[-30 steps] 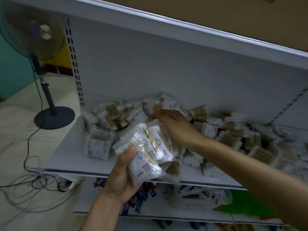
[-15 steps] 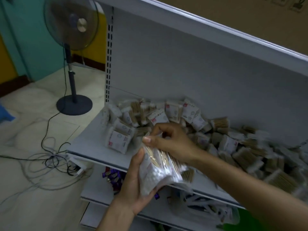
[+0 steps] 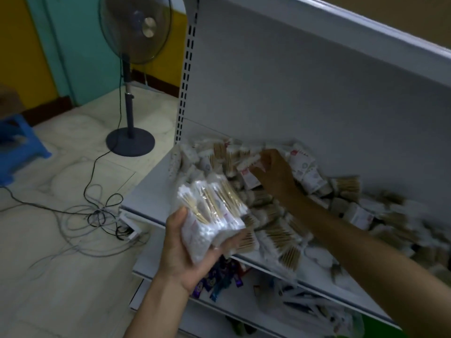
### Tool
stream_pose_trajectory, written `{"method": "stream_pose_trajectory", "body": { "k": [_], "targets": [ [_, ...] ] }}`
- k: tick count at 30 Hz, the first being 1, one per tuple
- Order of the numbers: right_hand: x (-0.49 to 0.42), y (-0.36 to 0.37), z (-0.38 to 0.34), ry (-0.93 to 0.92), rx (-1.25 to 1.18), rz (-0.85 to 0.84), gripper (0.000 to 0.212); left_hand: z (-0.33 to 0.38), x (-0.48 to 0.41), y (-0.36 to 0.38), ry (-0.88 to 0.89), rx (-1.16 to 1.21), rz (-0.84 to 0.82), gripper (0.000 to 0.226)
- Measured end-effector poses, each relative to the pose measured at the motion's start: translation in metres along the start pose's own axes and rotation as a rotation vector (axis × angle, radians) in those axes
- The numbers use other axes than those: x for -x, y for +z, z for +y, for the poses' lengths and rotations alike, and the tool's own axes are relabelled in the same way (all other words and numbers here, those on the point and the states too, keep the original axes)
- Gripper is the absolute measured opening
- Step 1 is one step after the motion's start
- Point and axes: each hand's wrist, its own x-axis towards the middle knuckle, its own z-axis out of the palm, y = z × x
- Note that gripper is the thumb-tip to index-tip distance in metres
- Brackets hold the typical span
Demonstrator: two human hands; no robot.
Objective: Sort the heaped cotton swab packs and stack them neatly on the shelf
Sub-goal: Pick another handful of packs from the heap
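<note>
Head view: a grey shelf [image 3: 148,189] carries a heap of cotton swab packs [image 3: 280,215] against its back panel. At the shelf's front edge a bundle of packs [image 3: 214,215] stands on edge, sticks slanting upper left to lower right. The left hand [image 3: 185,254], palm up, grips the bundle. The right hand [image 3: 275,176] reaches palm-down into the heap, fingers curled; whether it grips a pack is unclear.

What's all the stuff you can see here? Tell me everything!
fan: one, dark, standing on the floor
stool: one, blue, far left
cables: several, dark and pale, tangled on the floor
shelf: one, pale grey, right of the fan
heaped swab packs: many, white and tan, piled on the shelf
held packs: a few, white and tan, in front of the shelf
small packets: several, purple, below the shelf
left hand: grips the held packs
right hand: on the heap, grip unclear
</note>
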Motion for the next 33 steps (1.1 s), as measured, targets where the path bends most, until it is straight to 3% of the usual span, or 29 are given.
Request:
{"method": "stream_pose_trajectory", "body": {
  "k": [2, 7, 10, 12, 14, 16, 19, 22, 26, 29, 31, 33],
  "targets": [
    [-0.005, 0.008, 0.008, -0.073, 0.123, 0.005, 0.043, 0.002, 0.000, -0.005, 0.053, 0.047, 0.035, 0.110],
    [-0.007, 0.014, 0.011, 0.005, 0.246, 0.074, 0.057, 0.000, 0.003, -0.015, 0.084, 0.106, 0.004, 0.101],
    [0.005, 0.003, 0.007, -0.109, 0.277, 0.149, 0.038, -0.001, 0.002, -0.017, 0.108, 0.049, 0.014, 0.100],
    [0.017, -0.009, -0.002, -0.165, 0.109, 0.160, 0.028, 0.000, 0.000, -0.018, 0.119, 0.035, 0.012, 0.105],
    [0.025, -0.026, -0.019, -0.099, -0.109, 0.066, 0.028, 0.001, -0.004, -0.018, 0.113, 0.058, -0.019, 0.108],
    [0.037, -0.043, -0.039, -0.036, -0.226, -0.094, 0.026, 0.002, -0.007, -0.017, 0.106, 0.059, -0.073, 0.098],
    [0.069, -0.057, -0.063, -0.180, -0.157, -0.250, 0.021, -0.001, -0.010, -0.013, 0.094, 0.018, -0.113, 0.076],
    [0.094, -0.049, -0.076, -0.310, -0.046, -0.251, 0.028, -0.009, -0.012, -0.005, 0.035, -0.005, -0.234, 0.074],
    [0.099, -0.038, -0.071, -0.233, -0.098, -0.234, 0.037, -0.013, -0.013, -0.002, -0.079, -0.091, -0.261, 0.097],
    [0.090, -0.041, -0.068, -0.172, -0.094, -0.316, 0.049, -0.010, -0.011, -0.004, -0.105, -0.072, -0.178, 0.091],
    [0.069, -0.045, -0.061, -0.120, -0.039, -0.262, 0.042, -0.011, -0.008, -0.003, -0.067, -0.084, -0.160, 0.083],
    [0.038, -0.048, -0.044, -0.183, 0.088, -0.085, 0.018, -0.009, -0.009, -0.009, -0.013, -0.055, -0.154, 0.077]
  ]
}}
